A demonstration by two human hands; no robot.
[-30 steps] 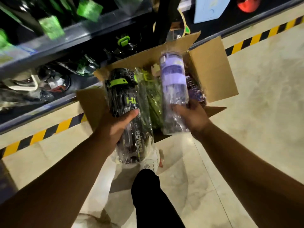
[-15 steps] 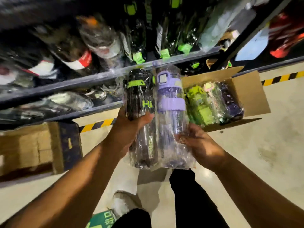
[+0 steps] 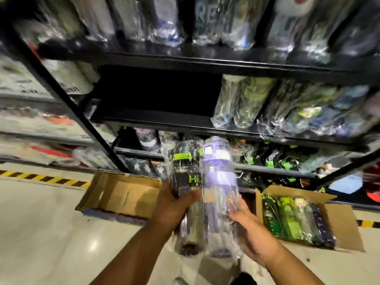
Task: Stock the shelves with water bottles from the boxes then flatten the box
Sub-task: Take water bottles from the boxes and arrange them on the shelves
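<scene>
Left hand [image 3: 172, 208] grips the black bottle [image 3: 185, 182], thumb across its front. Touching it on the right, the purple bottle [image 3: 220, 192] sits in the curled fingers of the right hand [image 3: 246, 229]. Both bottles are raised before the shelves [image 3: 156, 121]. On the floor [image 3: 51, 233], an open cardboard box [image 3: 123, 194] lies at left; a second box [image 3: 345, 225], at right, holds more wrapped bottles.

Green "Hi." on the black bottle [image 3: 183, 183] — all other print too blurred.
</scene>
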